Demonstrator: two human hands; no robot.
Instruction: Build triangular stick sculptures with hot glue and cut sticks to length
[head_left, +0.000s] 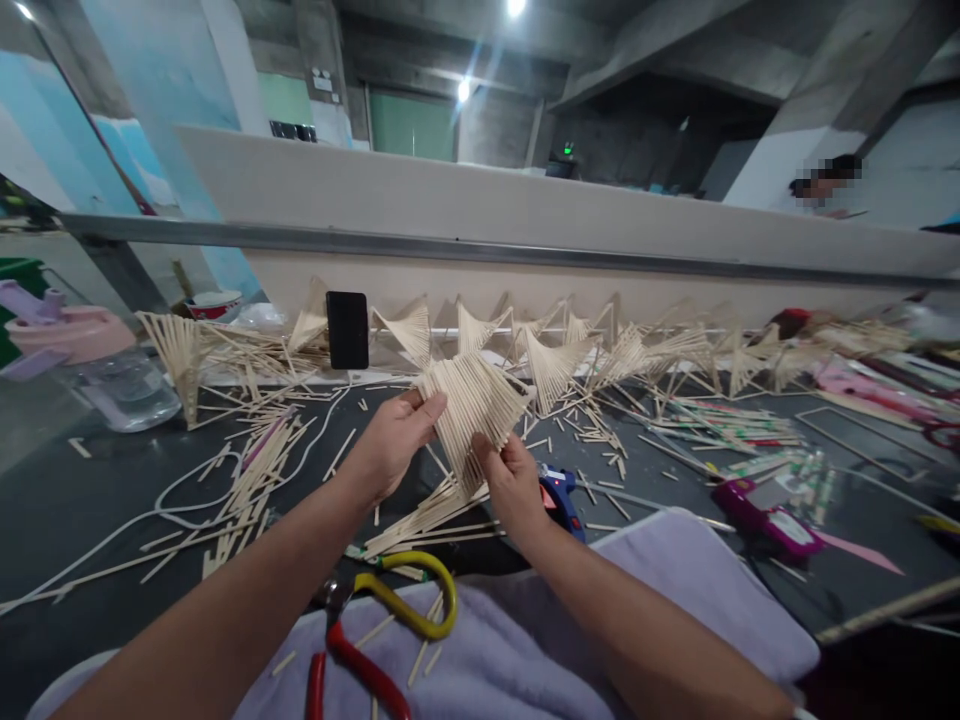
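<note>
A fan-like twisted piece made of thin wooden sticks (471, 408) is held up between my two hands above the dark table. My left hand (396, 440) pinches its left edge with thumb and fingers. My right hand (513, 482) grips its lower right edge, fingers closed on the sticks. Just below the piece lies a bundle of loose sticks (427, 522). A blue glue gun (562, 498) rests right beside my right hand. Pliers with one yellow and one red handle (442, 600) lie nearer to me, partly on a purple towel (675, 570).
A row of similar stick pieces (551, 365) lines the table's back, with a black phone (348, 330) upright among them. A water bottle (112, 375) stands at left near a white cable (311, 440). A magenta device (772, 518) lies right. Beyond the partition, a person's head shows.
</note>
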